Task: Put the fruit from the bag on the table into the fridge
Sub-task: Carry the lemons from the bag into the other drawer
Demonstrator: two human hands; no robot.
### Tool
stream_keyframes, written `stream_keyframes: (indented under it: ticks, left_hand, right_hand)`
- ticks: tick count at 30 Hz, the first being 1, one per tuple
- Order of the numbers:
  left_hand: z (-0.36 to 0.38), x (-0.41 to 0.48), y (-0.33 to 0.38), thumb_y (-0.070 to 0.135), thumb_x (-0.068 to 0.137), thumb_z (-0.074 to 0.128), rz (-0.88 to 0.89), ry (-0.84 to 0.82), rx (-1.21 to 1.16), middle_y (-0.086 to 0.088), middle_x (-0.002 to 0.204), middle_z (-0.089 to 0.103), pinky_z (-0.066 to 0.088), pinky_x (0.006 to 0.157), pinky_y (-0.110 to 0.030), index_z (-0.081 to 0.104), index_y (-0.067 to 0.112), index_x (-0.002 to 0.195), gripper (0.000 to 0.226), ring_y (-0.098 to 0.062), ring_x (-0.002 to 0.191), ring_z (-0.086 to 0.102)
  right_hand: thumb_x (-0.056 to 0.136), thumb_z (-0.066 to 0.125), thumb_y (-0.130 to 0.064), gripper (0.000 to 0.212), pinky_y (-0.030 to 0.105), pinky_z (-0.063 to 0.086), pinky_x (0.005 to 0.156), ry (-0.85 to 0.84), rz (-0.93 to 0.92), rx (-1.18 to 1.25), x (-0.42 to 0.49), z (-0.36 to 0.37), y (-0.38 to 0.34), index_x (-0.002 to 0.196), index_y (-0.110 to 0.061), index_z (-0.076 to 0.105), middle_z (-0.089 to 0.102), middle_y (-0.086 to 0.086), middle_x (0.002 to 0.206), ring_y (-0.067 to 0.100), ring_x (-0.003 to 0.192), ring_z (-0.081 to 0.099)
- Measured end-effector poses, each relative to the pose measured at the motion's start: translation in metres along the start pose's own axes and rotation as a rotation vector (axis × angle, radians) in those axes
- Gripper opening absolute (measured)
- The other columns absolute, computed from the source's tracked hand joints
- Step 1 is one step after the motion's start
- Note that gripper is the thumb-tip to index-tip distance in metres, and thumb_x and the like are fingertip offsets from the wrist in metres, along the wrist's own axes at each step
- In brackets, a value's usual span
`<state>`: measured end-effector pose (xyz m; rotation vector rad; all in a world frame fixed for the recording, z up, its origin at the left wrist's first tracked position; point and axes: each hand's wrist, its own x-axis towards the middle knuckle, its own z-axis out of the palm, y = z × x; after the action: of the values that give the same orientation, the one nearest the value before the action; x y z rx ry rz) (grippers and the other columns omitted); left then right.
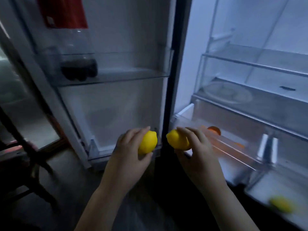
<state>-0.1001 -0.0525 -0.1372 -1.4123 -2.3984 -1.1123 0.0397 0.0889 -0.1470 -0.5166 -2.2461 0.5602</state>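
Observation:
I hold a yellow lemon in each hand in front of the open fridge. My left hand (131, 147) grips one lemon (148, 142) before the bottom of the open door. My right hand (196, 147) grips the other lemon (176, 140) at the left edge of the fridge's clear drawer (233, 147). Inside that drawer lies an orange fruit (215, 130). Another lemon (280, 205), blurred, lies in the lower drawer at the bottom right. The bag and table are out of view.
The fridge door (116, 97) stands open at left, with a dark soda bottle (78, 64) on its shelf. Glass shelves (258, 64) fill the lit interior at right. A shiny metal piece (268, 149) stands on the drawer front. A dark chair (25, 155) is at far left.

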Motion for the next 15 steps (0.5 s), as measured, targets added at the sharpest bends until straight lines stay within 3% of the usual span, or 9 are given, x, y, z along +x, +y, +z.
stream_keyframes:
  ticks: [6, 15]
  left_hand:
    - [0.077, 0.020, 0.103, 0.022, 0.075, 0.073, 0.236, -0.153, -0.126, 0.011, 0.127, 0.050, 0.034, 0.092, -0.021, 0.048, 0.029, 0.133, 0.063, -0.010, 0.117, 0.042]
    - [0.172, 0.053, 0.209, 0.041, 0.077, 0.054, 0.606, -0.370, -0.220, 0.013, 0.124, 0.051, 0.045, 0.088, -0.033, 0.044, 0.032, 0.133, 0.058, -0.011, 0.111, 0.048]
  right_hand:
    - [0.076, 0.072, -0.006, 0.059, 0.026, 0.043, 0.092, 0.142, 0.158, -0.131, -0.049, -0.106, 0.064, 0.129, -0.022, 0.051, 0.050, -0.007, 0.124, 0.014, 0.114, 0.050]
    - [0.076, 0.071, -0.006, 0.058, 0.017, 0.038, 0.088, 0.318, 0.394, -0.338, -0.099, -0.208, 0.130, 0.127, -0.024, 0.051, 0.048, -0.010, 0.119, 0.009, 0.109, 0.049]
